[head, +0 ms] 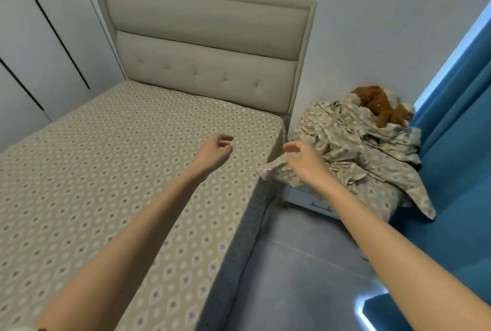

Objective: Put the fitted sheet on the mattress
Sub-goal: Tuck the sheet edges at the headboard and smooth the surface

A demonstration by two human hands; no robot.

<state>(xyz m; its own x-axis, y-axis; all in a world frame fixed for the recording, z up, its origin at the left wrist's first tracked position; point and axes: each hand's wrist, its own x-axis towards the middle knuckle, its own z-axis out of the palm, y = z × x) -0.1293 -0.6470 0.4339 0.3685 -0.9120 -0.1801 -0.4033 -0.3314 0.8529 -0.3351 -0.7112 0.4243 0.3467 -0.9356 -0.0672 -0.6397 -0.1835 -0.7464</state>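
The fitted sheet (111, 171) ran tan, covered in white and grey-mauve diamonds. At twelve o'clock the headboard (207, 46) was plain pale greige. At three o'clock the crumpled bedding (366, 155) was beige with pale spots and dark piping, beside a blue curtain (457, 123). At two o'clock, a rust-brown plush toy (377, 103).

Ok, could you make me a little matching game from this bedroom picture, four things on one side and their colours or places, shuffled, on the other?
Things:
1 plush toy
2 curtain
3 headboard
4 crumpled bedding

Descriptions:
A blue, at the right edge
B patterned, in a pile on the right
C brown, on top of that pile
D grey-beige, padded, upright

Pairs: 1-C, 2-A, 3-D, 4-B.
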